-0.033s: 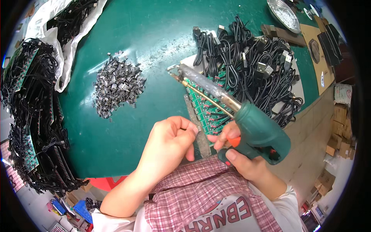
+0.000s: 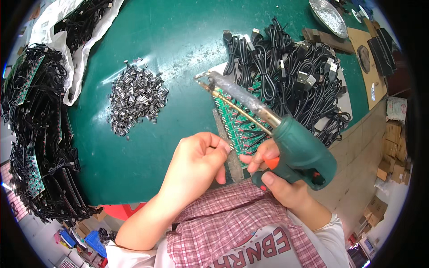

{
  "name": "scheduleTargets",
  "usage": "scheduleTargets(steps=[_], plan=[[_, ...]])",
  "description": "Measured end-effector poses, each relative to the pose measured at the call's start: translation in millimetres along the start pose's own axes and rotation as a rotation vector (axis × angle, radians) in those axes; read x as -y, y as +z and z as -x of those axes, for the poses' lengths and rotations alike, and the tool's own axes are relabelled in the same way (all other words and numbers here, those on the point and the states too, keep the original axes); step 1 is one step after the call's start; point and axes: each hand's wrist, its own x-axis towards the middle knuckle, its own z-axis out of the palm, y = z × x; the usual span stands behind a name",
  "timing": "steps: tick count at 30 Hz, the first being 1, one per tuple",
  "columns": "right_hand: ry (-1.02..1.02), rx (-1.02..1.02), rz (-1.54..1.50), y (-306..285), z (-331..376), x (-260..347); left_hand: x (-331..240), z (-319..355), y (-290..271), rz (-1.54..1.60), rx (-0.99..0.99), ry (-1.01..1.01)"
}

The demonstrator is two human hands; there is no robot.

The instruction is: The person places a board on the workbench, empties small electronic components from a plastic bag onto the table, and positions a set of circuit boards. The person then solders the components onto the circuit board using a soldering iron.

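Observation:
My right hand (image 2: 286, 191) grips the handle of a dark green soldering gun (image 2: 306, 149), with a finger by its orange trigger. The gun's metal barrel and thin brass-coloured tube point to the upper left, over the far end of a green circuit board (image 2: 230, 120). My left hand (image 2: 199, 156) is closed in a pinch at the near left edge of this board. Whatever lies between its fingertips is too small and hidden to make out. Black cables join the board, whose left edge lies along a worn metal strip (image 2: 234, 166).
A heap of small metal-pinned connectors (image 2: 138, 96) lies on the green table (image 2: 178, 31). Bundled black USB cables (image 2: 290, 76) cover the right side. Cabled boards (image 2: 38, 134) are stacked at left, beside a white bag (image 2: 76, 80). A metal bowl (image 2: 328, 18) stands at far right.
The soldering gun and its tip have shifted very slightly to the right. My left fingertips have moved a touch upward along the board's edge.

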Motion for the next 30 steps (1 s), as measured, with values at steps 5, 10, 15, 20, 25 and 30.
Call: scheduleTargets(steps=[5, 10, 15, 20, 25, 30], plan=[[0.097, 0.051, 0.001, -10.0, 17.5, 18.3, -2.9, -8.5, 3.6, -0.074, -0.043, 0.047], [0.446, 0.031, 0.187, -27.2, 57.4, 34.7, -0.2, -11.2, 5.6, -0.069, -0.057, 0.060], [0.256, -0.072, 0.627, -32.9, 88.5, 21.4, -1.8, -11.7, 5.8, -0.050, -0.045, 0.018], [0.107, 0.021, 1.087, -39.3, 96.8, 15.3, -2.5, -11.6, 5.9, -0.057, -0.043, 0.031], [-0.005, 0.030, 1.033, -40.5, 91.9, 8.4, -1.6, -12.0, 5.7, -0.042, -0.044, 0.041], [0.030, 0.064, 1.100, -42.9, 97.6, 7.3, -1.5, -12.0, 5.9, -0.039, -0.044, 0.038]])
